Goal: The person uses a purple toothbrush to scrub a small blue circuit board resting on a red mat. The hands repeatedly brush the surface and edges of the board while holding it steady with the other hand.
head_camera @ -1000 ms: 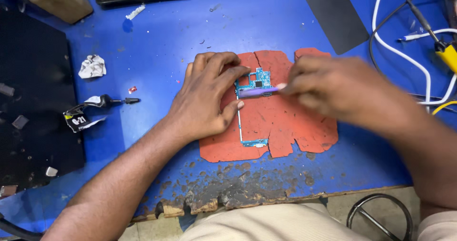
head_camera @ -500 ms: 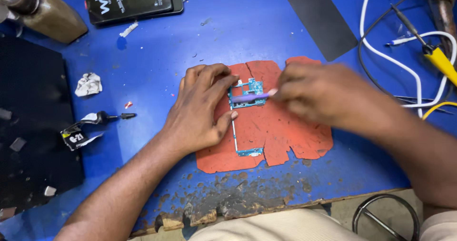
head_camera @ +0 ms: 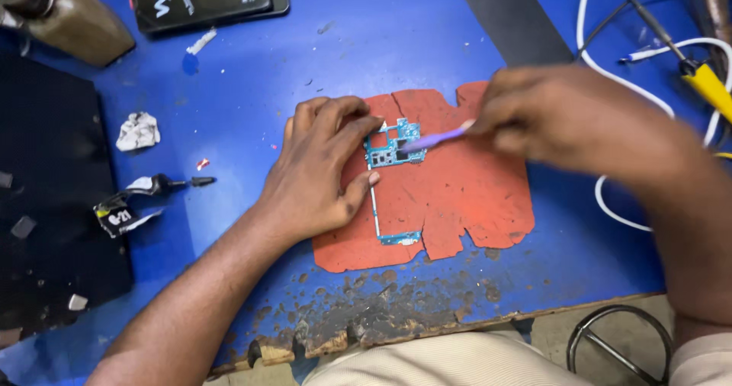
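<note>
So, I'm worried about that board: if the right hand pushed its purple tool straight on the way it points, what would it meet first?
The right hand points the purple tool leftward; its tip already seems to rest on the circuit board. Beyond that, the left hand's fingers come next, though depth is unclear.

Surface (head_camera: 305, 58): bright blue, front edge worn to brown-grey patches. Mat (head_camera: 465, 195): orange-red, plain. Circuit board (head_camera: 393, 146): teal-blue with dark components. Tool (head_camera: 435, 139): pale purple. Cable (head_camera: 610, 203): white. Screwdriver handle (head_camera: 709, 89): yellow. Pad at left (head_camera: 53, 203): black. Crumpled paper (head_camera: 138, 131): white-grey.
</note>
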